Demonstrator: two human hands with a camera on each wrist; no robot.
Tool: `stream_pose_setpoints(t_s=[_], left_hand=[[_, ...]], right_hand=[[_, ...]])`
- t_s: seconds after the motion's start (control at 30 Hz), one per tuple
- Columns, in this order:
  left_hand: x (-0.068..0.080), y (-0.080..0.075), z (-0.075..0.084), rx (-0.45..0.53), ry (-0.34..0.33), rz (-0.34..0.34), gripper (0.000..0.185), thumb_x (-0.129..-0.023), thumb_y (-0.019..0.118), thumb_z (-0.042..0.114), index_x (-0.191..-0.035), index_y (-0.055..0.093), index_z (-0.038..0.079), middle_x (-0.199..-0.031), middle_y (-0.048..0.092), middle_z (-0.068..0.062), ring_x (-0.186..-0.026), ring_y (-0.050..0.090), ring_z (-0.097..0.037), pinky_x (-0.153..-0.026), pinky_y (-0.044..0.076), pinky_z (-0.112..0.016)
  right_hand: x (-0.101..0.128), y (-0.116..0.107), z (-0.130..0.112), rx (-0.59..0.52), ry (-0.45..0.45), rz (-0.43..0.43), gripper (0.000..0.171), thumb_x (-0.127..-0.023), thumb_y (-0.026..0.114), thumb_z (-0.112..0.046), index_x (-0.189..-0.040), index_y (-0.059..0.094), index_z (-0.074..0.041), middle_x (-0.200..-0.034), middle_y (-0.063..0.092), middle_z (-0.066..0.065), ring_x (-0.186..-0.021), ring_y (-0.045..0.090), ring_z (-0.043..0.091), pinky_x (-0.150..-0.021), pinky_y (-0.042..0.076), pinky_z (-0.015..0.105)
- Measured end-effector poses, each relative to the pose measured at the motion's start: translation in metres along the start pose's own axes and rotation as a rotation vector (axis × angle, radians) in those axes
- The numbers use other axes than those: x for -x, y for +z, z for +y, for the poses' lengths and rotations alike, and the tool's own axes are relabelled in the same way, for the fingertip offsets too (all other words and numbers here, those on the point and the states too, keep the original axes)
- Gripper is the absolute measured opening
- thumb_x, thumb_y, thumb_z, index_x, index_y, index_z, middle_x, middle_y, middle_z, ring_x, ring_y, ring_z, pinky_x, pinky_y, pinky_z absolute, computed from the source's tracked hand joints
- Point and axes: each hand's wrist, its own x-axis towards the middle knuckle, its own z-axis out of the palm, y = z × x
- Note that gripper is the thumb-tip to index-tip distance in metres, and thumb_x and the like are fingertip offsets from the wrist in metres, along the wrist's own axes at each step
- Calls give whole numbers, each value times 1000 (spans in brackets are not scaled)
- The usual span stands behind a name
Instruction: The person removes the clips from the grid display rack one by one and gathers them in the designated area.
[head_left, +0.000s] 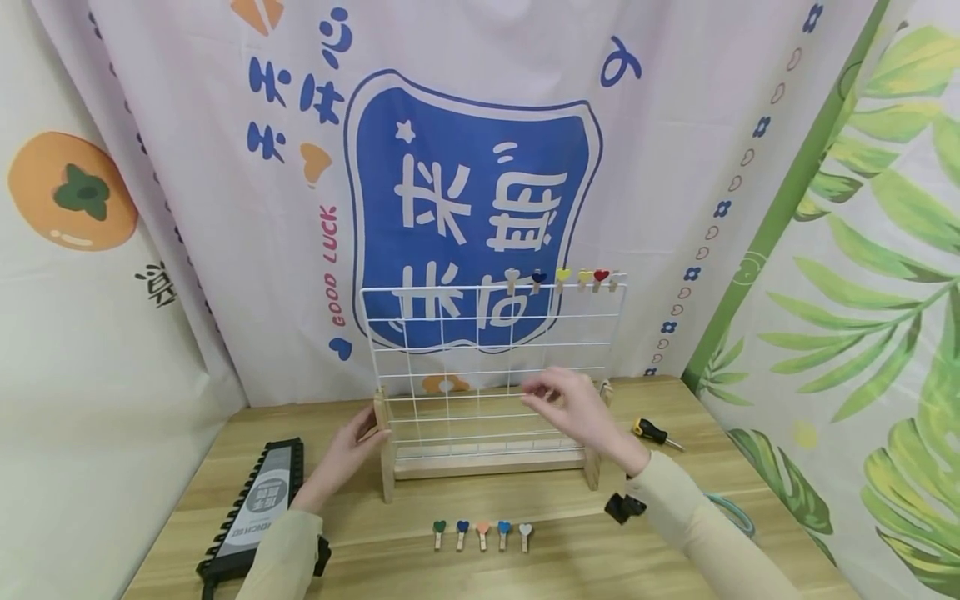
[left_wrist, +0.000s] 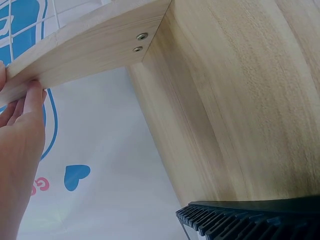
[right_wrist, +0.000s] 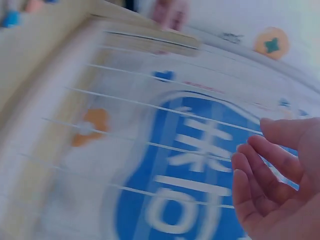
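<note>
Your left hand [head_left: 347, 454] rests against the left wooden post of the wire grid rack [head_left: 487, 367], fingers straight and pressing its edge; in the left wrist view your fingertips [left_wrist: 34, 97] touch the underside of the wood. Your right hand [head_left: 573, 407] hovers in front of the grid's lower right part, fingers loosely spread and holding nothing; the right wrist view is blurred but shows the palm open. The rack stands upright in the middle of the wooden surface [head_left: 675, 550]. A row of heart clips [head_left: 566, 279] sits on its top wire at the right. Five more heart clips [head_left: 482, 533] lie in a line in front of the rack. A black tool case [head_left: 255, 508] lies to the left, and a screwdriver [head_left: 654, 432] to the right.
</note>
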Motion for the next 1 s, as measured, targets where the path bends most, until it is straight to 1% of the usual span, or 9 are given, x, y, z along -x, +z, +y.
stream_pose_setpoints(t_s=[0.13, 0.23, 0.3, 0.4, 0.53, 0.63, 0.73, 0.9, 1.0], left_hand=[[1, 0, -1, -2, 1, 3, 61, -99, 60, 12, -148, 34, -11, -148, 43, -35, -137, 43, -49, -112, 40, -54], [1, 1, 0, 1, -4, 0, 61, -99, 60, 13, -148, 33, -11, -148, 43, -35, -137, 43, -49, -111, 40, -54], [1, 0, 0, 10, -11, -2, 61, -99, 60, 12, -148, 33, -11, -148, 42, -35, -137, 43, -49, -111, 40, -54], [1, 0, 1, 14, -18, -4, 62, -99, 60, 13, -149, 33, -11, -149, 42, -34, -138, 43, -48, -112, 40, -54], [1, -2, 1, 11, -4, -5, 61, -99, 59, 12, -149, 32, -12, -148, 41, -35, -138, 42, -49, -112, 40, -54], [0, -2, 1, 9, 6, -2, 61, -99, 59, 11, -148, 32, -12, -148, 42, -35, -137, 42, -49, -111, 41, -55], [0, -1, 0, 5, 7, 0, 61, -99, 60, 11, -149, 32, -12, -148, 42, -35, -137, 43, -49, -111, 40, -55], [1, 0, 1, 2, -3, -2, 63, -99, 60, 12, -149, 31, -12, -148, 41, -35, -137, 43, -49, -112, 39, -54], [1, -1, 3, -3, -2, -1, 62, -99, 60, 12, -149, 31, -12, -149, 41, -35, -137, 43, -49, -112, 39, -54]], right_hand=[[-27, -21, -15, 20, -93, 102, 13, -88, 73, -8, -101, 73, -3, -93, 74, 10, -80, 68, 15, -72, 62, 22], [-46, -36, -28, 43, -167, 175, 14, -86, 74, -6, -100, 73, -3, -95, 74, 11, -82, 68, 17, -73, 63, 27], [-57, -45, -36, 71, -213, 215, 15, -86, 75, -5, -100, 73, -2, -96, 74, 11, -82, 68, 17, -73, 62, 28], [-72, -57, -46, 112, -259, 266, 16, -85, 76, -5, -101, 73, -1, -96, 74, 12, -83, 66, 18, -74, 60, 28], [-88, -67, -53, 135, -278, 296, 15, -87, 75, -6, -101, 73, -1, -97, 74, 12, -85, 66, 20, -76, 59, 30], [-97, -71, -53, 146, -271, 295, 16, -88, 74, -7, -103, 73, -1, -98, 73, 11, -87, 67, 21, -76, 60, 36], [-106, -73, -50, 174, -261, 279, 18, -88, 74, -9, -104, 74, -1, -100, 73, 13, -89, 67, 23, -77, 61, 39], [-119, -80, -46, 221, -196, 179, 21, -88, 76, -13, -106, 74, -3, -102, 72, 14, -93, 69, 26, -86, 62, 38], [-125, -84, -47, 249, -144, 107, 22, -89, 75, -16, -106, 74, -4, -100, 72, 12, -93, 69, 25, -86, 62, 38]])
